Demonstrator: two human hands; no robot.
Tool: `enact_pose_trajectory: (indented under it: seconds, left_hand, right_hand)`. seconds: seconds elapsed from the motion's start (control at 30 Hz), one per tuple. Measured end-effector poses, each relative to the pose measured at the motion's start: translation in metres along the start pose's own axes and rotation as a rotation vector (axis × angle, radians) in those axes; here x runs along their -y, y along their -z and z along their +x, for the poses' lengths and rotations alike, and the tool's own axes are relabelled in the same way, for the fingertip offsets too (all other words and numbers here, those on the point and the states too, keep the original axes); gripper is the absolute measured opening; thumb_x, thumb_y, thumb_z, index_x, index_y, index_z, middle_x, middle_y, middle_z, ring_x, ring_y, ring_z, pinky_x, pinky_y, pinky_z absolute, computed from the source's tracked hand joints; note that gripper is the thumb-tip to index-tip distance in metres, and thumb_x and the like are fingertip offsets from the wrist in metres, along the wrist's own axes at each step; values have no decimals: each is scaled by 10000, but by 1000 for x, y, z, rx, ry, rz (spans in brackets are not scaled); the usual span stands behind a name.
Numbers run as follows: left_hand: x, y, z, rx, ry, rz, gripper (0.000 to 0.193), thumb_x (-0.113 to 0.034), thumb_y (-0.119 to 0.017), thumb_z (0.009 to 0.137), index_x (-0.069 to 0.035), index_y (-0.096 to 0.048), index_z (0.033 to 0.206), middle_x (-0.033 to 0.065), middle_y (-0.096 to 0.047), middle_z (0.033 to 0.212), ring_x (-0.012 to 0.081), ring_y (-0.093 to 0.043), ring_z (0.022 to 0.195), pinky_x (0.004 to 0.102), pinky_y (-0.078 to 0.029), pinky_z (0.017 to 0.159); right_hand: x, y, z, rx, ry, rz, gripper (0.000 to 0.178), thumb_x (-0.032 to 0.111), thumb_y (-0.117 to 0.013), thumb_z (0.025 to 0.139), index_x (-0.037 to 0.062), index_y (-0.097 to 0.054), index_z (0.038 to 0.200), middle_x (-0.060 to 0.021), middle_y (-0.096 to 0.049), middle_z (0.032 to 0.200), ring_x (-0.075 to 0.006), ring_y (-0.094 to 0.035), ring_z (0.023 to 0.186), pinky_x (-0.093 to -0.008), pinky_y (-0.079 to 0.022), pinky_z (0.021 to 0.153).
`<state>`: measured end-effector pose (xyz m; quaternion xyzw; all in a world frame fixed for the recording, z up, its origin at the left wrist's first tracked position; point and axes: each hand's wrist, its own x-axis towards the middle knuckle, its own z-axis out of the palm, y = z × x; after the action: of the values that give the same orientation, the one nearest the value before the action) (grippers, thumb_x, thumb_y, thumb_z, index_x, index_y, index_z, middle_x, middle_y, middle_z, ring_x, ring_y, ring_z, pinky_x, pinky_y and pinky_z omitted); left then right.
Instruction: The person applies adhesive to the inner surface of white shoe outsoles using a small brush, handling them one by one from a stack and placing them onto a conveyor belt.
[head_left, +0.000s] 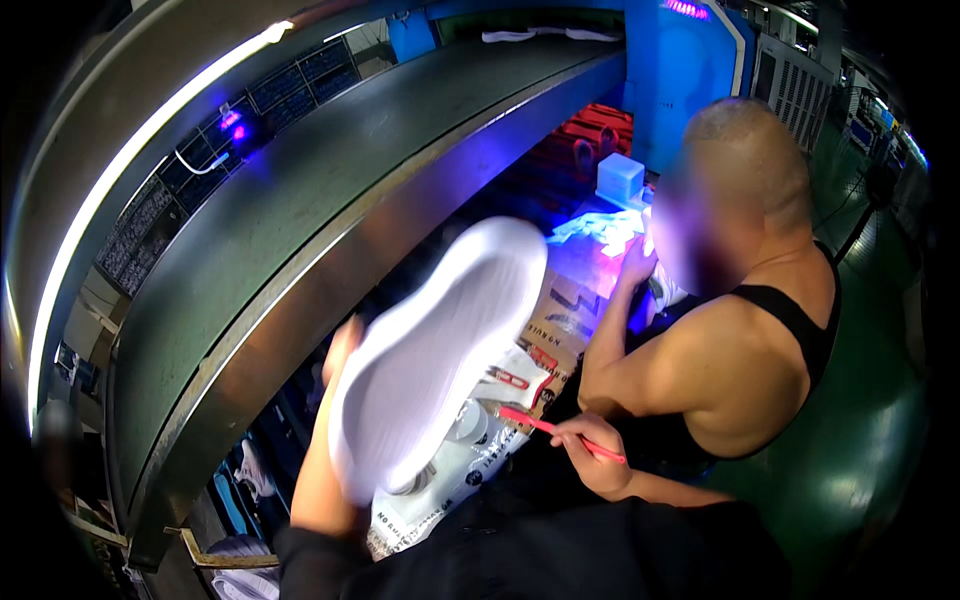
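A large white shoe sole [440, 330] is held up before me, tilted with its hollow inner side showing; its edges are slightly blurred. My left hand [343, 350] grips it from the left and behind, so most of the fingers are hidden. Lower right, my right hand [597, 455] is closed around the handle of a red brush [535, 420] that looks like a toothbrush. Its head points left, apart from the sole, near a small white translucent cup [469, 424]. Beyond the cup lie red-handled snips [507, 378].
A green conveyor belt [270, 210] with a metal side rail [290, 270] curves past on the left. At the right a co-worker [740, 330] in a black tank top sits close, hands under bluish light. A printed cardboard sheet [565, 310] and a pale blue box [620, 178] lie ahead.
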<state>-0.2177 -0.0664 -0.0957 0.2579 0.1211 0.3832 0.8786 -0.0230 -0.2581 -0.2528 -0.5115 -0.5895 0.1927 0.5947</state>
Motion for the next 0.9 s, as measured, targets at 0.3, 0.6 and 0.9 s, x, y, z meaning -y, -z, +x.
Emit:
enact_pose_trajectory:
  seconds: [0.3, 0.6, 0.9]
  left_hand:
    - [54, -140, 180, 290, -82, 137, 935, -662, -421, 908, -102, 15, 1517, 321, -403, 1346, 434, -513, 1166, 524, -439, 997]
    - [16, 119, -125, -618, -227, 650, 471, -335, -573, 944, -16, -516, 1285, 56, -624, 942, 142, -609, 825, 283, -509, 774]
    - [89, 197, -422, -1291, -122, 263, 276, -265, -594, 927, -73, -577, 1125, 58, -629, 848, 148, -611, 713, 280, -517, 665]
  right_hand:
    - [-23, 29, -9, 65, -143, 83, 109, 59, -585, 902, 15, -658, 970, -91, -669, 789, -212, -622, 724, -309, -478, 688]
    - [-49, -24, 20, 229, -243, 269, 180, 111, -534, 968, -23, -651, 996, -92, -673, 835, -155, -633, 766, -282, -494, 719]
    - [-123, -130, 59, 573, -173, -208, 171, 135, -572, 916, -13, -639, 863, -92, -609, 730, -172, -574, 695, -318, -453, 652]
